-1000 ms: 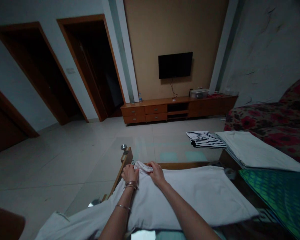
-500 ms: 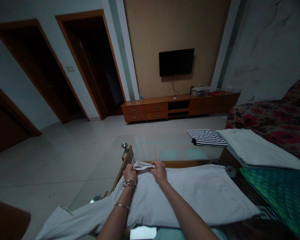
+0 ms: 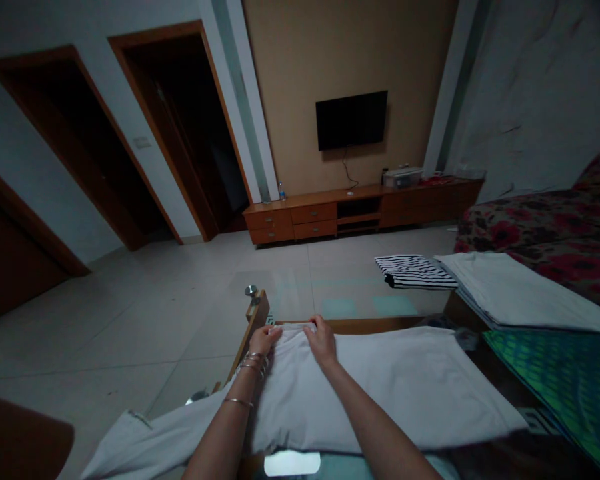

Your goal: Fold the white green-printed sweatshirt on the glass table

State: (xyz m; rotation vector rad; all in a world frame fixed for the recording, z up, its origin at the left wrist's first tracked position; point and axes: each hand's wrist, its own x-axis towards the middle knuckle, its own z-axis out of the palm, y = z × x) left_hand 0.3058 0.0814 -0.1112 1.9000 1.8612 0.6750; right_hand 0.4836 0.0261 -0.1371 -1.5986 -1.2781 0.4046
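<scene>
A white garment [image 3: 400,387], seemingly a long-sleeved shirt, lies stretched sideways over a glass-topped table. One sleeve [image 3: 150,433] hangs off to the left. My left hand [image 3: 264,340], with several bracelets at the wrist, pinches the far edge of the cloth near the table's left end. A short way to the right, my right hand [image 3: 323,341] grips the same edge, its thumb and fingers closed on the fabric. Between the two hands the edge is drawn fairly flat, with small creases running from my left hand.
A striped folded garment [image 3: 415,272], a folded white garment [image 3: 525,290] and a green patterned cloth [image 3: 560,387] lie to the right. Beyond stands a low wooden cabinet [image 3: 315,217] under a television [image 3: 351,121]. A flowered sofa [image 3: 555,230] is at the far right.
The cloth edge between my hands has gone from a raised, bunched fold to lying flatter. My left hand has shifted slightly; both hands still grip the cloth.
</scene>
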